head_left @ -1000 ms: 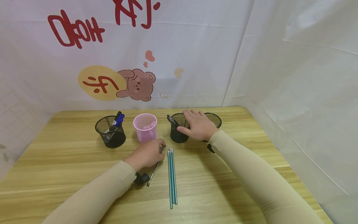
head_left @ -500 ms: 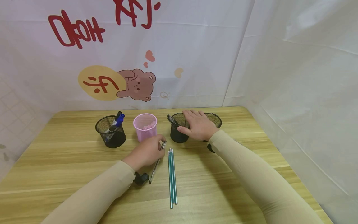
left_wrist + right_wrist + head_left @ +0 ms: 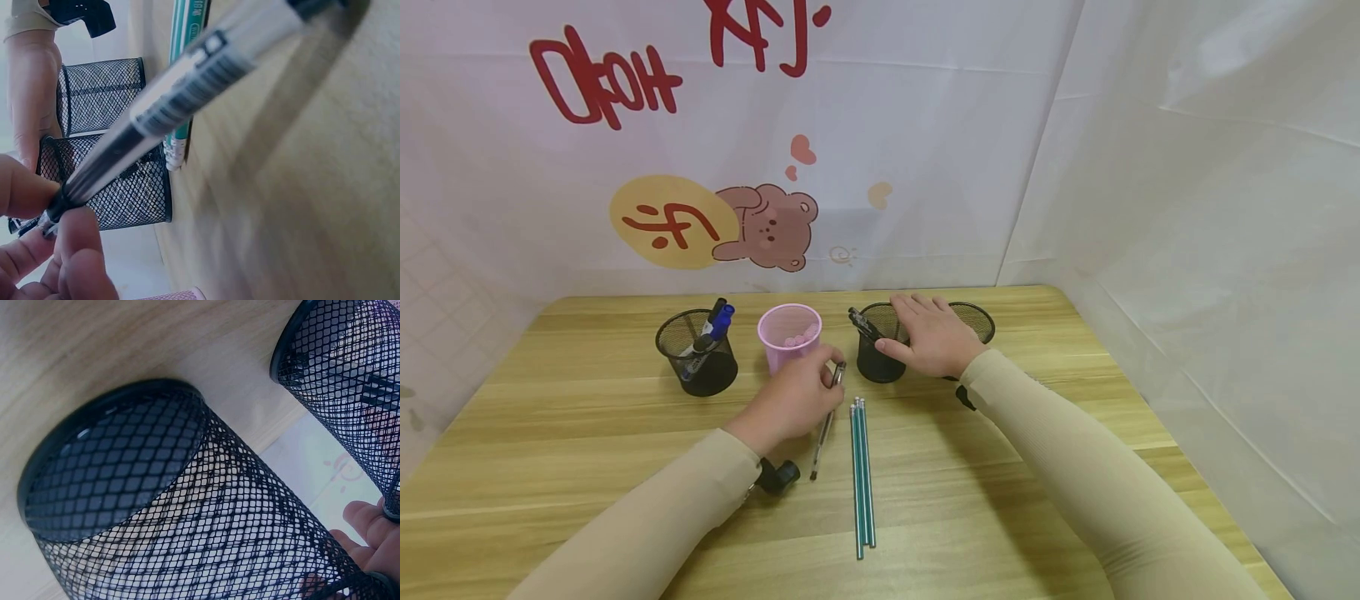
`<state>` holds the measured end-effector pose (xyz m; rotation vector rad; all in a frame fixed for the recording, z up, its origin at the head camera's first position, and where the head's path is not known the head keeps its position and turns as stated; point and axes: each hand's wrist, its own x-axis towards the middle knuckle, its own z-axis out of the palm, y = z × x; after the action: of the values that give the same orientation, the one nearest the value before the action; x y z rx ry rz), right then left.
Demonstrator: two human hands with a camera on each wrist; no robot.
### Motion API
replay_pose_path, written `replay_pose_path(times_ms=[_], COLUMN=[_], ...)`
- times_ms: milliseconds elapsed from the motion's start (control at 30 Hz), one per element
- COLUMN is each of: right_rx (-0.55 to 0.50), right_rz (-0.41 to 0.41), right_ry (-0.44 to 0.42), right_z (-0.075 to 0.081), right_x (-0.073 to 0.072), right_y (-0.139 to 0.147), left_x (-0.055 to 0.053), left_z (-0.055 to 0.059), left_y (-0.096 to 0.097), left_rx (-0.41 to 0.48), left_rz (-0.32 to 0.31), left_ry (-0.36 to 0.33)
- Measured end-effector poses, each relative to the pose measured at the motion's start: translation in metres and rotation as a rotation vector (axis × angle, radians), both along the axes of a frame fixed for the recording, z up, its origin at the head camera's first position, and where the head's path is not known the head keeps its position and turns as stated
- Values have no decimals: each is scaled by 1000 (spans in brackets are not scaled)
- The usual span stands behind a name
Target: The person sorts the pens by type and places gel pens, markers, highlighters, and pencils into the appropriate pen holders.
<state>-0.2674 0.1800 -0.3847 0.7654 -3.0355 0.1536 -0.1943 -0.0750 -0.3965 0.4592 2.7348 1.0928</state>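
My left hand (image 3: 792, 402) pinches a clear-barrelled pen (image 3: 824, 435) near its upper end, between thumb and fingers. The pen slants above the table, its lower end toward me; in the left wrist view its labelled clear barrel (image 3: 181, 94) crosses the picture. My right hand (image 3: 934, 335) rests, fingers stretched out, on the rim of a black mesh pen holder (image 3: 880, 365) that holds several dark pens (image 3: 862, 323). Another black mesh holder (image 3: 125, 462) stands under that wrist, partly hidden in the head view. Several green pencils (image 3: 862, 483) lie side by side between my arms.
A pink holder (image 3: 777, 354) with pink items in it stands just beyond my left hand. Left of it is a black mesh holder (image 3: 711, 377) with markers (image 3: 721, 322). A printed white curtain (image 3: 925, 150) hangs behind the wooden table (image 3: 587, 400).
My left hand has lifted the pen and carried it forward, away from me, turning it more upright. The right hand and the holders have stayed in place.
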Motion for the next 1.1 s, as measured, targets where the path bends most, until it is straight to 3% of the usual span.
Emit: replay_pose_path(times_ms=[767, 1100], right_rx=[-4, -3], right_rz=[-2, -6], right_ry=[3, 3], right_z=[1, 1], right_x=[1, 1], right_y=[-1, 0], left_x=[1, 0], left_z=[10, 19], left_y=[-1, -2], left_rx=[123, 161], left_rz=[29, 49], left_ry=[63, 164])
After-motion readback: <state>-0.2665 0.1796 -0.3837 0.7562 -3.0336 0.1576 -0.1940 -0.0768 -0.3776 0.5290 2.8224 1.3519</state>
